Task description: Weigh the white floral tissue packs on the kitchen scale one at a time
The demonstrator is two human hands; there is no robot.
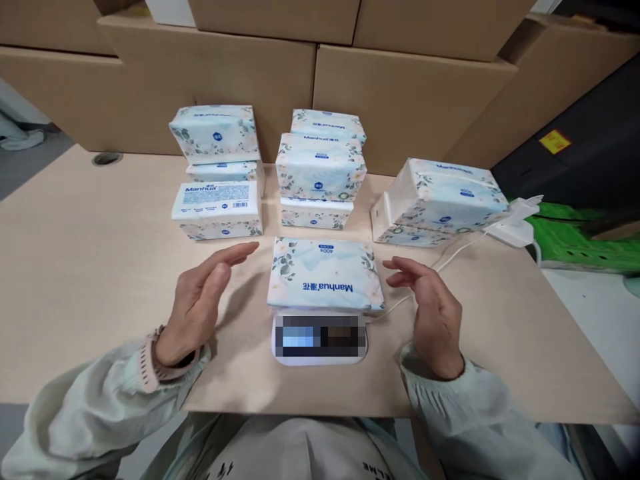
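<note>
One floral tissue pack lies flat on a small white scale, whose display is pixelated. To the left of that pack, my left hand hovers with its fingers stretched out, apart from the pack and holding nothing. On the pack's other side my right hand is raised, its fingers extended and slightly bent, close to the pack's right edge with a narrow gap between. Neither hand touches a pack.
Behind stand stacked tissue packs at the left, the middle and the right. A white power strip and cable sit at the right. Cardboard boxes line the table's back. A green crate is far right.
</note>
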